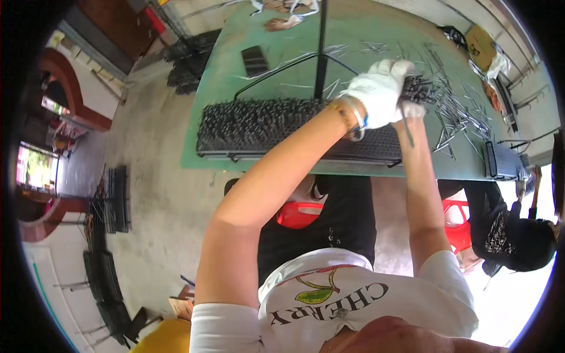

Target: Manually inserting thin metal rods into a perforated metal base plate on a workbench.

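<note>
Both my hands wear white gloves and meet over the right end of a long black rack. My left hand (376, 93) is closed against the near side of a bundle of thin dark metal rods (418, 89). Beneath the bundle, my right hand (414, 110) grips it, its fingers partly hidden. One loose rod (408, 130) slants down below the hands. The black rack (368, 146) has a perforated top; upright rods (259, 120) stand packed in its left and middle part. My left forearm hides some of it.
Loose rods (462, 115) lie scattered over the green table (282, 35) to the right. Behind the rack rises a black metal stand (321, 65), with a dark flat rectangular thing (254, 61) to its left. At right, another person (512, 235) sits by a second black rack (500, 160).
</note>
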{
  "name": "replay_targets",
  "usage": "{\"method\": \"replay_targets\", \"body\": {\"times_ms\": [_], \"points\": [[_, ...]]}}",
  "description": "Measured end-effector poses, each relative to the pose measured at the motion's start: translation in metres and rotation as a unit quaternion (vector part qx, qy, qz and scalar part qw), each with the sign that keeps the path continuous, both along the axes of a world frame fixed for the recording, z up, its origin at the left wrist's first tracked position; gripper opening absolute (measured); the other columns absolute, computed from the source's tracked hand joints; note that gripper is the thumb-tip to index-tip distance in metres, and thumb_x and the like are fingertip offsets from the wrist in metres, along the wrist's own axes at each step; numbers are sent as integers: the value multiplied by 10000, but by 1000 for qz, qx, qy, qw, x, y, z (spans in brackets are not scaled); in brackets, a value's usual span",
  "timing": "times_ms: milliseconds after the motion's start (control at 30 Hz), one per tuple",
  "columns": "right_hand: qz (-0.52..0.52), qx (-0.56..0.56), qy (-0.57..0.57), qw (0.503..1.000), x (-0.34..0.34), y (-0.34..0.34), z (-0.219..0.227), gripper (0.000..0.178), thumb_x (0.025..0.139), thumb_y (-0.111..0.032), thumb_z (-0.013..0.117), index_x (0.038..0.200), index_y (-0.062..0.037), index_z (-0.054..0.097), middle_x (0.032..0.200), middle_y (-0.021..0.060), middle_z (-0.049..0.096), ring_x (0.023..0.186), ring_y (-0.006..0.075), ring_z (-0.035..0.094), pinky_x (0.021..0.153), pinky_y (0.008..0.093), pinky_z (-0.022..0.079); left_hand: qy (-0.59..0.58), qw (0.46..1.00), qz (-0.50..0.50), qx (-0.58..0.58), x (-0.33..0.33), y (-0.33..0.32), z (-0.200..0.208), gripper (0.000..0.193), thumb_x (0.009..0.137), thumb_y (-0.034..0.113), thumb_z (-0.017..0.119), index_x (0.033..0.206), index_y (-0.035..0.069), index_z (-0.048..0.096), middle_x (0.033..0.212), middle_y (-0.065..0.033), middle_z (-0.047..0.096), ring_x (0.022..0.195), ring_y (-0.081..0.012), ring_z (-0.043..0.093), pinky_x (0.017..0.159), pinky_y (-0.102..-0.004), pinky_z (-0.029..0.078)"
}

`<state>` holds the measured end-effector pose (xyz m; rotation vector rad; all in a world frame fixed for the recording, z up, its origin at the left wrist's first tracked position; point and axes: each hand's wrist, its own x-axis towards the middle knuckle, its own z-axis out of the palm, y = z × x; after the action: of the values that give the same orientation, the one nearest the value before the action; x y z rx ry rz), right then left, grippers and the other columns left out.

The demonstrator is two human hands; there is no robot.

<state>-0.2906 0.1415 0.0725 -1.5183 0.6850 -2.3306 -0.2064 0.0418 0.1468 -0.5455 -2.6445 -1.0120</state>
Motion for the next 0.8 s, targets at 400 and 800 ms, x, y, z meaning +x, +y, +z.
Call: {"method": "replay_targets", "body": {"times_ms": [400, 800], "points": [[-337, 138, -463, 808, -131, 166, -17, 111, 811, -117, 690, 811, -52, 600, 774, 58, 634, 609, 131, 545, 427, 226, 363, -84, 987, 136, -15, -150, 24, 8, 640, 785, 332, 677, 1279, -38, 511, 1221, -258, 585, 1096, -351, 603, 944, -376, 480], [-455, 359, -39, 814, 27, 40, 61, 180, 782, -176, 712, 782, -6, 655, 717, -4, 623, 674, 62, 535, 618, 231, 435, -448, 775, -165, 414, 7, -2, 4, 434, 825, 347, 733, 1042, -2, 593, 852, -93, 653, 745, -179, 666, 607, -330, 551]]}}
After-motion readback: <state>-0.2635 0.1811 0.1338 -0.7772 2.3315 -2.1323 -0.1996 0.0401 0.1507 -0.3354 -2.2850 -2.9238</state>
